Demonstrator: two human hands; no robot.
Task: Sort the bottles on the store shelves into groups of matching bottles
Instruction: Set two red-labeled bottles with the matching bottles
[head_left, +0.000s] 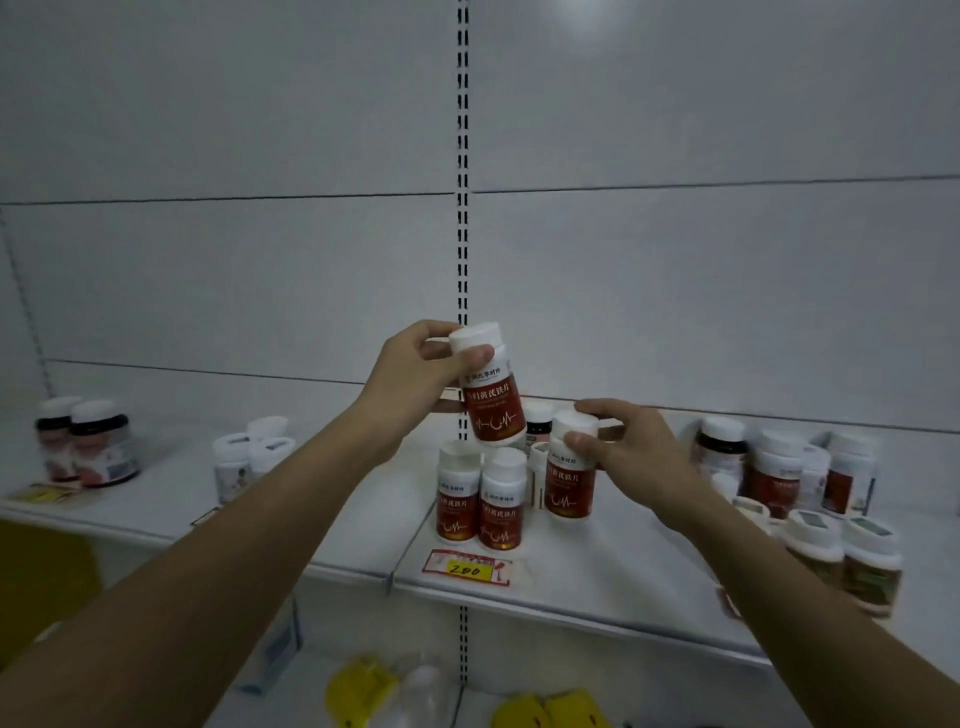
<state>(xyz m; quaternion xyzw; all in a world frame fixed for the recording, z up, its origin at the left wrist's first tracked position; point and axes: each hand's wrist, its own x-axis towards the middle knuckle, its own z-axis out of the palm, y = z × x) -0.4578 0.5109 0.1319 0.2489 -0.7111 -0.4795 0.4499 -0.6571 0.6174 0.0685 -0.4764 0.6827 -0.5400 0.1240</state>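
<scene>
My left hand (415, 379) grips a white-capped bottle with a red label (491, 400) by its cap, holding it tilted in the air above the shelf (597, 566). Right below it stand two matching red-label bottles (480, 501) side by side. My right hand (631, 449) holds a third matching bottle (569, 475) by its cap, standing just right of that pair. A dark-lidded bottle (537, 423) shows behind them.
Mixed bottles (795, 478) crowd the shelf's right end. Small white bottles (252, 457) and two dark-banded jars (88, 441) stand on the left shelf section. A yellow price tag (467, 569) sits on the shelf edge. Yellow packs (363, 691) lie on the lower shelf.
</scene>
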